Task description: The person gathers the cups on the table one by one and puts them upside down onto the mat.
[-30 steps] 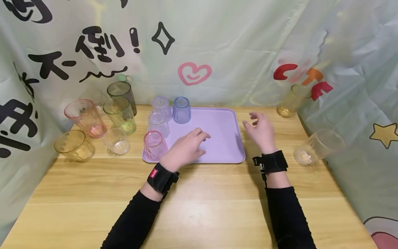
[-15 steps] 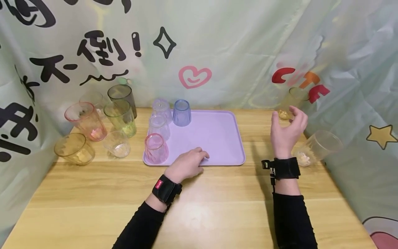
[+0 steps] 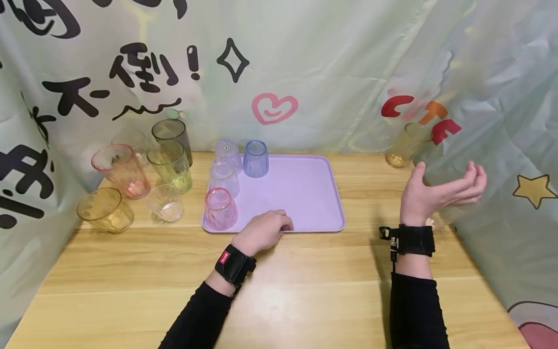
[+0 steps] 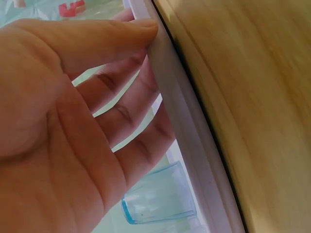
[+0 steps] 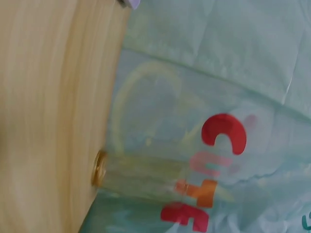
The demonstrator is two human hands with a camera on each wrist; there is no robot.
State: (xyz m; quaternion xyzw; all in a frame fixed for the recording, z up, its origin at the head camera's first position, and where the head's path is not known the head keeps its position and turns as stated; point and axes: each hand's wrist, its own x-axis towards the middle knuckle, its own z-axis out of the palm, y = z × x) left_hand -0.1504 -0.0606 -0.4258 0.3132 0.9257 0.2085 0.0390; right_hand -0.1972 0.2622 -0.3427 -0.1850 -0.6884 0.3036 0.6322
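Observation:
My left hand point(image 3: 263, 231) pinches the front rim of the lilac tray point(image 3: 301, 198); in the left wrist view the thumb point(image 4: 112, 41) lies on the outer rim and the fingers behind it. Upside down on the tray stand a pink cup point(image 3: 221, 213), a clear cup point(image 3: 224, 180), a pale purple cup point(image 3: 227, 151) and a blue cup point(image 3: 255, 161). At the right, my right hand point(image 3: 436, 194) is held with thumb and fingers spread apart. It hides most of a tall clear cup point(image 3: 430, 223); whether they touch cannot be told.
Several upright cups crowd the left side, among them an amber cup point(image 3: 105, 211), a red cup point(image 3: 122, 169), a green cup point(image 3: 170, 167) and a grey cup point(image 3: 174, 133). A tall yellow cup point(image 3: 405, 148) stands at the back right, near the printed curtain point(image 3: 340, 72).
My right hand has moved right, from beside the tray, past the yellow cup, to the tall clear cup. My left hand has come down from above the tray onto its front rim.

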